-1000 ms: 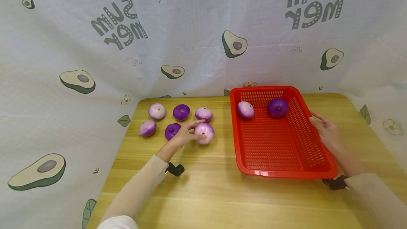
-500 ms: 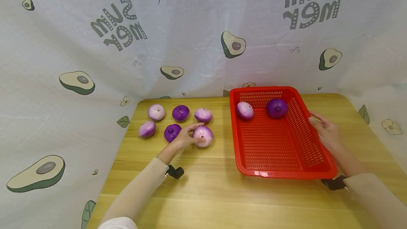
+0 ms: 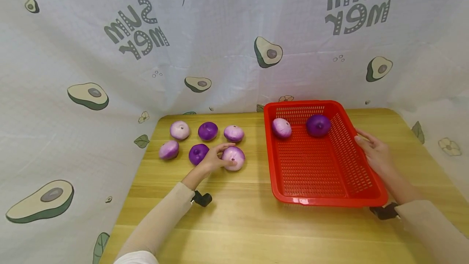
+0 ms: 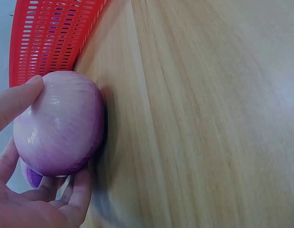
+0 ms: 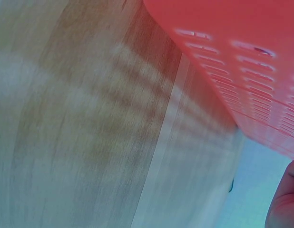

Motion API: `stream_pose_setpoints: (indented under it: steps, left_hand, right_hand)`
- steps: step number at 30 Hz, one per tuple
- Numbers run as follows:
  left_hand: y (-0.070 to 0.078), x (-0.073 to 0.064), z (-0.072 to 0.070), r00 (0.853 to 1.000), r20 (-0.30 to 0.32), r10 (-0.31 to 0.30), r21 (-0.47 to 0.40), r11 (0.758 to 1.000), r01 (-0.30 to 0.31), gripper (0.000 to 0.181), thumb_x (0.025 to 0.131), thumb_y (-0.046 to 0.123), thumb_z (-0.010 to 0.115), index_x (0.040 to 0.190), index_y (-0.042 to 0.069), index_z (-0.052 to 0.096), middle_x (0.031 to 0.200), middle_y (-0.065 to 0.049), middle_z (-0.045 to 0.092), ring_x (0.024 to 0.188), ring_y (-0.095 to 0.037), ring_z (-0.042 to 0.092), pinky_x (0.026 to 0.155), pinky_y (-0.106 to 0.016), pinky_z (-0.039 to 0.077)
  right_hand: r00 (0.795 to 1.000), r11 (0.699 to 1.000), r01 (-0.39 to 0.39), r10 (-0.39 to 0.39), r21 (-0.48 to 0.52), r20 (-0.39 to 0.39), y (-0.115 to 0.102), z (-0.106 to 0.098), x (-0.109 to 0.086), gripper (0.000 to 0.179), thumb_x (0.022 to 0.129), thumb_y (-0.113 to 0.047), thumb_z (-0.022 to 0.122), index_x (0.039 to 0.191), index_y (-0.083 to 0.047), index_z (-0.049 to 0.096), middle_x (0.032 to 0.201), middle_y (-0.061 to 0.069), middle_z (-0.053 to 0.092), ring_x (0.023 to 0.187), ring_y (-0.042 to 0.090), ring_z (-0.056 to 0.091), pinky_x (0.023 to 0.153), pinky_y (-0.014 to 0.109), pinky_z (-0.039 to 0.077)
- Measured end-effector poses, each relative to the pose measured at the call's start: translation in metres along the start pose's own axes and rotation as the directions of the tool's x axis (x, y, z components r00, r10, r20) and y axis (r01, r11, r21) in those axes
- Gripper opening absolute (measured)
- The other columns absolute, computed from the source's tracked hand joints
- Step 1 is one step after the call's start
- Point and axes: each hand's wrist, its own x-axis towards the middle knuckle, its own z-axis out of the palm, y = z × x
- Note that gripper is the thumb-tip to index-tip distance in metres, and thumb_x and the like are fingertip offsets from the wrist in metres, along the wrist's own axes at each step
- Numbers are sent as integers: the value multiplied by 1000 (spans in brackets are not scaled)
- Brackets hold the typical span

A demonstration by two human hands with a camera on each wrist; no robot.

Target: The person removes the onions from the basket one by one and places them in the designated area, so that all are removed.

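My left hand [image 3: 214, 159] holds a pale purple onion [image 3: 236, 156] at the front right of the onion group. In the left wrist view, the thumb [image 4: 18, 102] lies on one side of this onion [image 4: 61, 126], with other fingers curled under the opposite side. At the right side of a red plastic basket [image 3: 311, 170], my right hand [image 3: 378, 156] grips the rim, thumb on top. Inside the basket, toward the back, sit a pale purple onion [image 3: 281, 128] and a dark purple one [image 3: 318, 125].
Left of the basket, several onions rest on the wooden table [image 3: 249, 223]: dark ones [image 3: 208, 131] and pale ones [image 3: 180, 130]. One dark onion [image 3: 197, 153] is right behind my left hand. A printed cloth [image 3: 227, 23] hangs along the table's back edge.
My left hand and its onion have shifted slightly toward me, and the thumb shows lower on the onion's front. My right hand and the basket stay in place.
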Motion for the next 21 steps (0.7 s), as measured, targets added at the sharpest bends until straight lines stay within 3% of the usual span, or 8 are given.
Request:
stream_pose_setpoints:
  steps: [14,21]
  left_hand:
    - [6,-2,-2,1000,18,16,-14,1000,-15,64,81,-2,81,140,4,57,142,-12,54,130,-37,48,107,-46,42]
    - [12,-2,-6,999,32,44,-44,998,-43,64,80,-5,80,139,-2,55,143,-19,52,130,-41,49,109,-45,40]
  right_hand:
    - [1000,996,14,-15,85,11,2,-1,-1,39,104,-18,56,141,-29,57,92,-22,70,71,1,68,56,19,55]
    - [999,987,30,-35,156,28,3,-1,0,38,103,-15,56,139,-27,59,93,-18,72,73,2,69,58,19,55]
